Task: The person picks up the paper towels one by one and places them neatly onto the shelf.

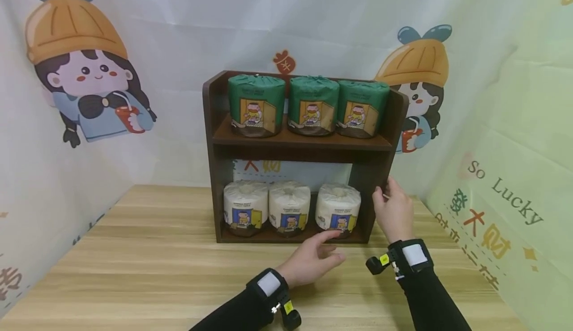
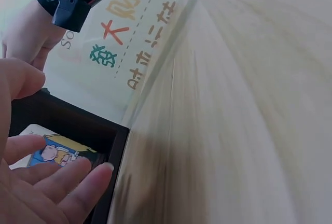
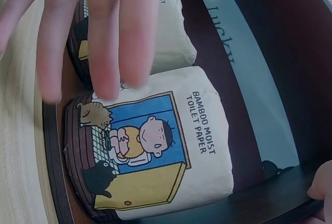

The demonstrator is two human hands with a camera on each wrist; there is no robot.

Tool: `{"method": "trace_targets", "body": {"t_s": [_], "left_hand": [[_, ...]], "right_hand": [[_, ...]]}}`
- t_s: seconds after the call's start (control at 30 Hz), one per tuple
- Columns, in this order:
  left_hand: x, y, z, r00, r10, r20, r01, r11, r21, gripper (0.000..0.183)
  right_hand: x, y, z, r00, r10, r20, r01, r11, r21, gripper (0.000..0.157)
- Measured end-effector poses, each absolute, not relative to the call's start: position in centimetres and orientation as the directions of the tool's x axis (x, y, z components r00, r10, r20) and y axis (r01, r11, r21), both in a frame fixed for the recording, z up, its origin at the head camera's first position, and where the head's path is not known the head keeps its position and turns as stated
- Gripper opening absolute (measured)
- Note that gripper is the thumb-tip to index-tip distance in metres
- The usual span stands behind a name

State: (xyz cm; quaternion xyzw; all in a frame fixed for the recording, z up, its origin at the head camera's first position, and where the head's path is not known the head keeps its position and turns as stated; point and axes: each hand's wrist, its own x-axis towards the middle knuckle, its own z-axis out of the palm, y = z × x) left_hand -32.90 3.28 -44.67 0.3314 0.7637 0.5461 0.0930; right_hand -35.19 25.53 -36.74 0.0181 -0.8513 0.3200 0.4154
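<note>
A dark brown two-tier wooden shelf point(image 1: 302, 145) stands upright on the table. My right hand point(image 1: 396, 214) grips the shelf's right side panel, thumb at its front edge. My left hand point(image 1: 310, 261) is held low before the bottom tier, fingers extended and spread, holding nothing. Its fingers overlap the lower front of the right-hand white toilet paper roll point(image 1: 338, 202) in the head view. The right wrist view shows this toilet paper roll point(image 3: 205, 130) close up, printed "Bamboo Moist Toilet Paper". Further left on that tier sit two more white rolls point(image 1: 290, 202).
Three green-wrapped rolls point(image 1: 313, 103) line the upper tier, the right two close together. Beneath the shelf lies a wood-grain table point(image 1: 134, 261). Pale printed cloth point(image 1: 179, 37) hangs behind and at both sides. Each wrist wears a strapped camera point(image 1: 378, 265).
</note>
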Motion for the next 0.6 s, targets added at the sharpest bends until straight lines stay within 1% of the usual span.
{"method": "trace_targets", "body": {"t_s": [0.1,0.2,0.27,0.33,0.43,0.47,0.53,0.6], "left_hand": [[-32.4,2.2,-44.5,-0.768,0.603,0.217,0.42,0.218,0.881,0.058],[-32.0,0.7,-44.2,-0.775,0.592,0.223,0.443,0.255,0.86,0.061],[-31.9,-0.5,-43.9,-0.782,0.576,0.236,0.474,0.304,0.826,0.063],[-31.7,-1.8,-43.4,-0.784,0.565,0.259,0.514,0.357,0.78,0.065],[-31.6,-3.6,-42.7,-0.784,0.544,0.298,0.57,0.443,0.692,0.069],[-31.5,-4.3,-42.5,-0.784,0.54,0.307,0.582,0.466,0.667,0.071],[-31.3,-5.5,-42.2,-0.783,0.533,0.321,0.599,0.506,0.62,0.075],[-30.9,-6.6,-41.9,-0.783,0.53,0.326,0.609,0.543,0.579,0.079]], "right_hand": [[-34.9,25.6,-36.8,-0.667,0.228,0.709,-0.304,0.786,-0.538,0.023],[-34.5,25.6,-37.1,-0.714,0.198,0.672,-0.328,0.753,-0.57,0.028],[-34.1,25.6,-37.4,-0.747,0.168,0.643,-0.339,0.737,-0.585,0.037],[-33.5,25.6,-37.7,-0.774,0.125,0.621,-0.352,0.73,-0.586,0.05],[-32.2,25.5,-38.4,-0.799,0.072,0.596,-0.34,0.764,-0.548,0.071],[-31.6,25.4,-38.7,-0.805,0.054,0.591,-0.336,0.78,-0.528,0.076],[-30.5,25.1,-39.2,-0.817,0.019,0.576,-0.327,0.808,-0.491,0.084],[-29.5,24.7,-39.6,-0.833,-0.023,0.553,-0.327,0.826,-0.459,0.086]]}}
